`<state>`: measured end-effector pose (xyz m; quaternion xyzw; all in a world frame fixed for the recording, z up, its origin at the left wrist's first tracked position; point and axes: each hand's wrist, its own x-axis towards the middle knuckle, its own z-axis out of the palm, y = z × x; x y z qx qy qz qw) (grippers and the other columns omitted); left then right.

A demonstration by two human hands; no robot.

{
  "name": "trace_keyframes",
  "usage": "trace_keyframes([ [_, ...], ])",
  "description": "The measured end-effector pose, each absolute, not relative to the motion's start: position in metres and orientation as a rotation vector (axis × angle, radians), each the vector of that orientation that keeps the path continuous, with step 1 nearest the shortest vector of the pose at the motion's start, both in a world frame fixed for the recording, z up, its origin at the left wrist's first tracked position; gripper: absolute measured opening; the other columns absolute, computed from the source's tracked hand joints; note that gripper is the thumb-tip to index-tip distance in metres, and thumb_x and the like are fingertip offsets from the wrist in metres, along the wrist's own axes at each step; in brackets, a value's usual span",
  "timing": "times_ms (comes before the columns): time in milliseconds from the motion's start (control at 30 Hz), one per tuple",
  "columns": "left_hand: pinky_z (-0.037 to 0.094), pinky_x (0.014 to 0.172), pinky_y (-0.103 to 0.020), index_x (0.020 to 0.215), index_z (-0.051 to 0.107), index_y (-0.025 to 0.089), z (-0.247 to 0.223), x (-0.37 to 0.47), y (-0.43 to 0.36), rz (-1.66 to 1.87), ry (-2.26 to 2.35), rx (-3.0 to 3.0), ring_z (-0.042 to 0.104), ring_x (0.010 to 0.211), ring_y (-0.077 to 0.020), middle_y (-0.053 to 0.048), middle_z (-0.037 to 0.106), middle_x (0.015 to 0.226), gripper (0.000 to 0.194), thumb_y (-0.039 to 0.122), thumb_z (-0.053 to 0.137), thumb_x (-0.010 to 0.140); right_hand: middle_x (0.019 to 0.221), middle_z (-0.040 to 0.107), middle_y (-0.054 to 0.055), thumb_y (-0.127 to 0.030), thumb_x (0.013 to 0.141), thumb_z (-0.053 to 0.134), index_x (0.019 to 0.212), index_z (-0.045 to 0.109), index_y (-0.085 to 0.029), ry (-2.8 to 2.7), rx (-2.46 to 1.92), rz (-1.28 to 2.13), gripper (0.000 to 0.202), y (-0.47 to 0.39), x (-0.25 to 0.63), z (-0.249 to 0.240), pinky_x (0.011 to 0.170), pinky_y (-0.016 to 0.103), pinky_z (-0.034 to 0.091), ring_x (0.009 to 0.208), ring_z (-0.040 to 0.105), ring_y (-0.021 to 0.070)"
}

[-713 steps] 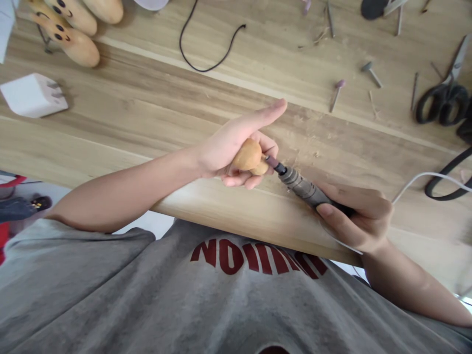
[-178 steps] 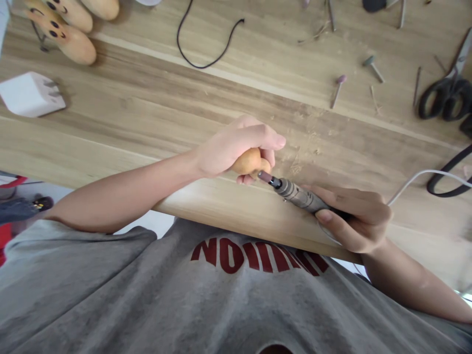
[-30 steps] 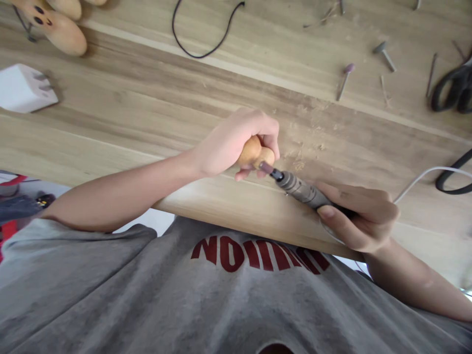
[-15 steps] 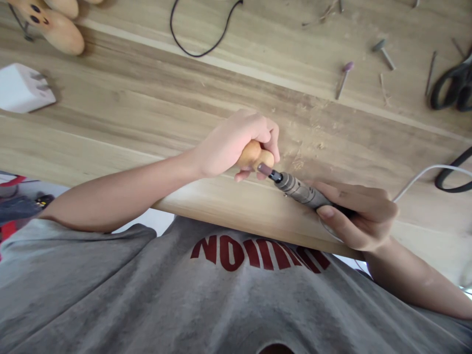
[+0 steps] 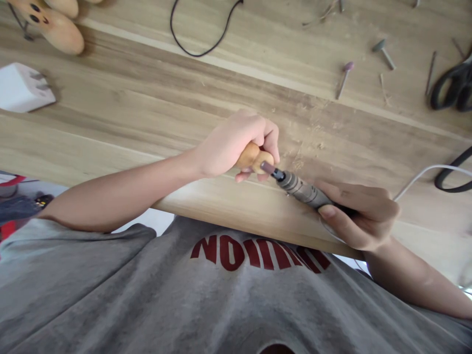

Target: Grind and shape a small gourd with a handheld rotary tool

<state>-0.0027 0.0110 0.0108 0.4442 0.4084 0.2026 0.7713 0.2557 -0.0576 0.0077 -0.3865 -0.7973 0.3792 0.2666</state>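
Gripping the small wooden piece point(image 5: 248, 155) above the desk point(image 5: 129, 113), the left hand point(image 5: 236, 138) is curling around it, presumably to steady it, while the right hand point(image 5: 365, 214) is clasping the rotary tool point(image 5: 303, 191) at a slant, seemingly so its bit point(image 5: 268, 168) is meeting the rounded end point(image 5: 264, 156).

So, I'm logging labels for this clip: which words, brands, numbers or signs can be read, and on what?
"NO": left end of the dark red lettering on the grey shirt; the rest is too distorted to read.
Grey handheld tool: any marking is too small to read.
White plug adapter: none readable.
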Motion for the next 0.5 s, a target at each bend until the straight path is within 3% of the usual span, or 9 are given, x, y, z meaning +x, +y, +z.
trace_keyframes([
  [500, 0.035, 0.034, -0.017, 0.057, 0.059, 0.013, 0.0107, -0.0042, 0.0111, 0.5, 0.901, 0.947, 0.046, 0.033, -0.0063, -0.002, 0.063, 0.052, 0.032, 0.007, 0.045, 0.086, 0.067, 0.064, -0.001, -0.024, 0.097, 0.053, 0.129, 0.069, -0.031, -2.162, -1.071, 1.011, 0.036, -0.0567, 0.2547, 0.0101, 0.044, 0.025, 0.048, 0.052, 0.062, 0.0135],
])
